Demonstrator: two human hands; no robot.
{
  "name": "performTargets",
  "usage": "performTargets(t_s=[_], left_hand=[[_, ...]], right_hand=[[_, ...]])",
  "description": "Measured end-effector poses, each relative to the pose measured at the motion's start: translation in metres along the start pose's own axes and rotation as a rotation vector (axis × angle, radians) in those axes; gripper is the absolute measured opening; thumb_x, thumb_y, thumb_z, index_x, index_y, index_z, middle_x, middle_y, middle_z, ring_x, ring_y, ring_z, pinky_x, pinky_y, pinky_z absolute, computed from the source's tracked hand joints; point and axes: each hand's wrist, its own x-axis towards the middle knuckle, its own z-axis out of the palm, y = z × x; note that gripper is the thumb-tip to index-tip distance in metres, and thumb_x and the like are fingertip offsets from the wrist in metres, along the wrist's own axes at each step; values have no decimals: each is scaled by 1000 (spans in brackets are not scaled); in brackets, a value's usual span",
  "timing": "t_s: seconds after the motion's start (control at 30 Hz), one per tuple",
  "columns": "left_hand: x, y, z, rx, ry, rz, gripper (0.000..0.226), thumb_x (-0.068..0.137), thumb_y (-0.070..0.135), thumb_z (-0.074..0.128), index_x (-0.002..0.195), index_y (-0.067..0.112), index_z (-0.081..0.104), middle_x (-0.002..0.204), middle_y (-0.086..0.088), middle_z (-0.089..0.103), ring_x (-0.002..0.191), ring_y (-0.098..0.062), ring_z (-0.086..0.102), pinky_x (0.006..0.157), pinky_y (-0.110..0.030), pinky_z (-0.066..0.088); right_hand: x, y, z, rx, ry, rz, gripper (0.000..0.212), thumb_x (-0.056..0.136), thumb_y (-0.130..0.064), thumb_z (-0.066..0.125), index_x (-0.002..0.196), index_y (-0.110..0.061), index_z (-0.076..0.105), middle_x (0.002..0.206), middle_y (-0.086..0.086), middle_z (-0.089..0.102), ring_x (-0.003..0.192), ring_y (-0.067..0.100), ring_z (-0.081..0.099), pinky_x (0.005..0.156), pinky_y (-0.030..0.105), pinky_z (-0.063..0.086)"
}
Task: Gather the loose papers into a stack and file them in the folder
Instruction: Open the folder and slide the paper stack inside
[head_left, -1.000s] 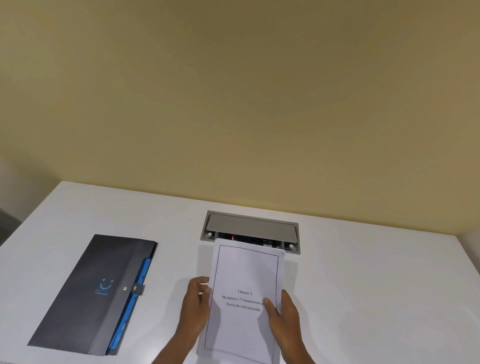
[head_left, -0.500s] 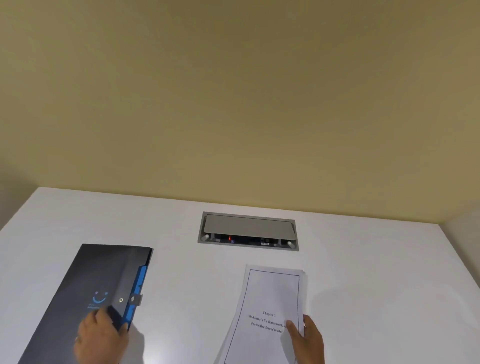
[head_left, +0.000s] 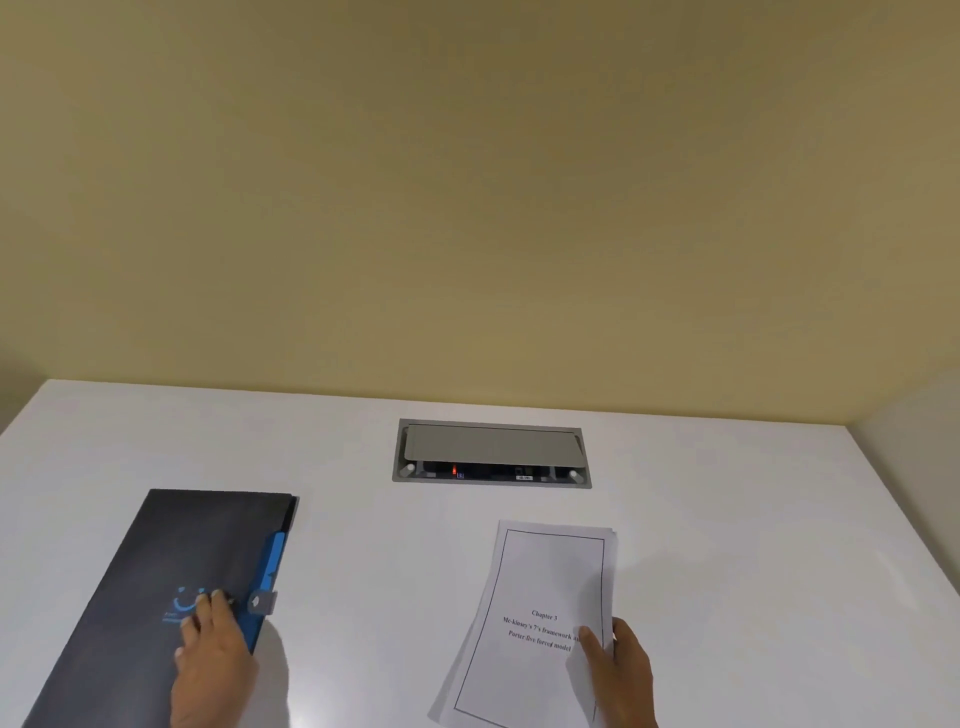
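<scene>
so the gathering part looks basically done, the papers (head_left: 540, 618) are in one stack on the white table (head_left: 727, 519), right of centre, top sheet reading "Chapter 3", edges a bit fanned at the lower left so not perfectly squared. right hand (head_left: 621, 670) has the stack by its right edge, thumb on top of the page and the fingers tucked round the side, a loose pinch more than a squeeze. the folder (head_left: 171, 597) is over on the left, well apart from the stack, dark grey with a blue edge and lying flat, and as far as I can tell it's shut with the little grey clasp (head_left: 261, 603) across the opening. left hand (head_left: 213, 660) is resting on the cover with fingers spread, tips just beside that clasp, not really holding anything, just pressing flat. so what's left is the whole filing bit: pop the clasp, open it up, slide the stack in. power socket box (head_left: 491, 453) at the back isn't involved
</scene>
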Motion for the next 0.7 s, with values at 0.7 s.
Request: performTargets(t_s=[0.7], left_hand=[[-111,131,-17,-345,-34,326,70,103,0,46,165,25,27,147,-9,64,96,-22,67,94,-35,58]], right_hand=[[-11,-98,-109,238,-134,-174,7,94,-30,77,100,-27,80,68,-4,77,46,5,56,48,9,47]])
